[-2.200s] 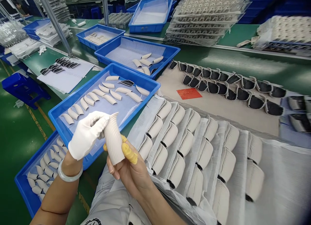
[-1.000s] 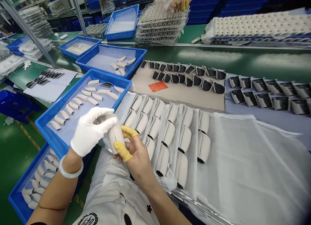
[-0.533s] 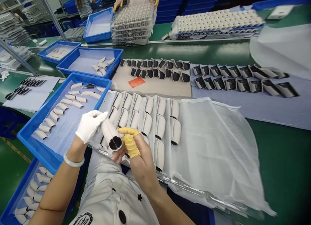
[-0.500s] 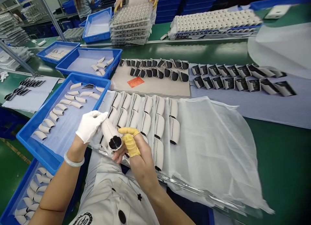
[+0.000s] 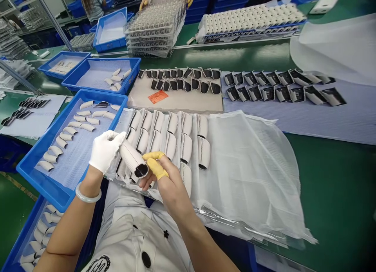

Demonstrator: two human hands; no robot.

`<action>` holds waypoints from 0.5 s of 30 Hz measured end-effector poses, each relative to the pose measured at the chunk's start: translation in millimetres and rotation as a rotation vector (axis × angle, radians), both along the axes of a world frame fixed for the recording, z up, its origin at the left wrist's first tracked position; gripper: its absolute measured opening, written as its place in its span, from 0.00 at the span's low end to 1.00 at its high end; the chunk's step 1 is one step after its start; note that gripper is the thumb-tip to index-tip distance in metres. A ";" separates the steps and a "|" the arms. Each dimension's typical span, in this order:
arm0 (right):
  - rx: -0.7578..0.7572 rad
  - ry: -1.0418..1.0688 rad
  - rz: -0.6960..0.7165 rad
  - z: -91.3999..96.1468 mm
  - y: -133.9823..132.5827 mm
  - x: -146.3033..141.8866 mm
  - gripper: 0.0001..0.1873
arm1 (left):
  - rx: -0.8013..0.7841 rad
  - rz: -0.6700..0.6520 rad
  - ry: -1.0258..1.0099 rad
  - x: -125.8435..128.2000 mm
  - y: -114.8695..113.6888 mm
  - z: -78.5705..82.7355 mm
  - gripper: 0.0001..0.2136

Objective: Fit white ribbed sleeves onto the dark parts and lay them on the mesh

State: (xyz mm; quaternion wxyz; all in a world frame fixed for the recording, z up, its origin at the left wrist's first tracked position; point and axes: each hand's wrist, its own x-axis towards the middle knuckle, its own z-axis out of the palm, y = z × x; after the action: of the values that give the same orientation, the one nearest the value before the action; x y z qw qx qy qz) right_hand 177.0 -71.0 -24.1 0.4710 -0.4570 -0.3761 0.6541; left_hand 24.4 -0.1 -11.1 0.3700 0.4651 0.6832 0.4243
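Observation:
My left hand [image 5: 106, 150], in a white glove, is closed on the upper end of a cream stitched sleeve-like cover [image 5: 129, 156] with a black inside. The cover is tilted, its open lower end towards me. At that end my right hand [image 5: 161, 174], with yellow finger cots on thumb and forefinger, pinches the rim. Below the hands lie rows of similar cream covers [image 5: 186, 146] on a white translucent sheet [image 5: 249, 174], parted by folds of the sheet. To the left, a blue tray [image 5: 69, 199] holds several more curved cream pieces.
Behind the sheet, black-lined pieces stand in rows on a beige board [image 5: 179, 102] and a pale blue mat [image 5: 308, 125]. More blue trays [image 5: 135, 74] stand at the back left. Across the bench, a co-worker's yellow-tipped hands hold stacked clear trays [image 5: 155, 29]. A steel post [image 5: 54, 21] rises at left.
The black lower opening of the cover looks rounder and more open than before. Both hands keep their hold. The whole view has shifted slightly.

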 end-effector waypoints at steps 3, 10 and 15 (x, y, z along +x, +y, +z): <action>0.007 0.066 -0.009 2.4 -1.9 1.6 0.09 | -0.083 -0.018 -0.065 3.3 0.1 -0.3 0.14; 0.045 0.139 -0.076 3.4 -4.7 2.7 0.09 | -0.222 -0.118 -0.130 6.8 4.0 -21.3 0.18; 0.042 0.141 -0.110 2.5 -6.1 6.9 0.11 | -0.241 -0.155 -0.128 11.7 6.8 -27.3 0.18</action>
State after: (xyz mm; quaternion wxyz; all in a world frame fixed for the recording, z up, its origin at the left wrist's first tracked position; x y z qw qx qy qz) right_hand 184.0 -77.1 -21.6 0.5409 -0.4196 -0.3301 0.6499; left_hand 36.1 6.6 -38.4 0.4973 0.4407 0.6663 0.3384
